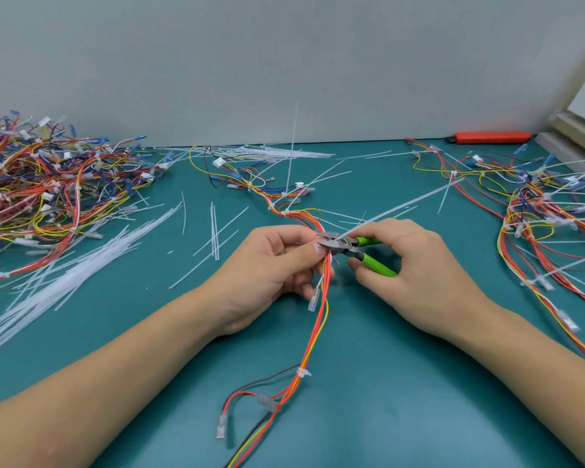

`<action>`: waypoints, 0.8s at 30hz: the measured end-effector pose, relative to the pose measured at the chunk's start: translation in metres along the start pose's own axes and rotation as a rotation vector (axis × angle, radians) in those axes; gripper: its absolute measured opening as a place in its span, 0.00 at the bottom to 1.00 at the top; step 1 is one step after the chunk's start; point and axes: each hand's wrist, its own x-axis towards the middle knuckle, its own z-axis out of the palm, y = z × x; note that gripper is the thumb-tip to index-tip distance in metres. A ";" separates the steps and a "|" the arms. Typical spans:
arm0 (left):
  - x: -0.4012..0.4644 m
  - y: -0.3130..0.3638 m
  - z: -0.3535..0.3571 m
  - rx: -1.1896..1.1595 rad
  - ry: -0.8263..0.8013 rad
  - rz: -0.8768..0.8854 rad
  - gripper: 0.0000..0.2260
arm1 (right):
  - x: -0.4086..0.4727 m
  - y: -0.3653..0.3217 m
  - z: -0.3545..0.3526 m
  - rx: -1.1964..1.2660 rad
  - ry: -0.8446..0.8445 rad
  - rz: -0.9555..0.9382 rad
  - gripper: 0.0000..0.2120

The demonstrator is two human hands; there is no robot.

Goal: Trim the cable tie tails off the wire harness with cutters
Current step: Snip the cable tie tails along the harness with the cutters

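- My left hand (pixel 271 265) pinches the wire harness (pixel 321 319) at mid-table.
- My right hand (pixel 416 265) grips green-handled cutters (pixel 350 246), blades parted around a cable tie tail (pixel 399 206).
- No legible writing on any item.

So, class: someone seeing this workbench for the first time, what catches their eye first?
Probably the two hands at centre: the left hand pinches an orange-and-yellow wire harness while the right hand holds green-handled cutters at a long white tie tail. Next, the tangled heap of coloured wires at far left, and the cut white tails strewn beside it.
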 end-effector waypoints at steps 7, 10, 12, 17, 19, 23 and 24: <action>-0.001 0.002 0.001 0.014 0.002 -0.004 0.05 | -0.001 0.001 0.002 0.052 0.010 0.021 0.05; -0.001 0.002 0.002 0.040 0.011 -0.009 0.05 | -0.002 0.003 0.003 0.105 -0.012 0.066 0.09; -0.001 0.002 0.002 0.045 0.009 -0.008 0.07 | -0.002 0.003 0.003 0.095 -0.012 0.074 0.09; -0.001 0.001 0.001 0.025 0.008 -0.003 0.05 | -0.002 0.000 0.002 -0.008 0.025 0.043 0.05; -0.001 0.001 0.001 0.012 0.004 0.002 0.05 | -0.001 0.001 0.001 -0.039 0.017 0.043 0.10; 0.000 0.000 0.000 0.005 -0.003 0.001 0.05 | 0.000 0.000 0.000 -0.028 -0.005 0.054 0.17; -0.001 0.000 -0.001 0.005 -0.002 0.000 0.05 | 0.000 0.000 0.001 -0.026 -0.004 0.061 0.17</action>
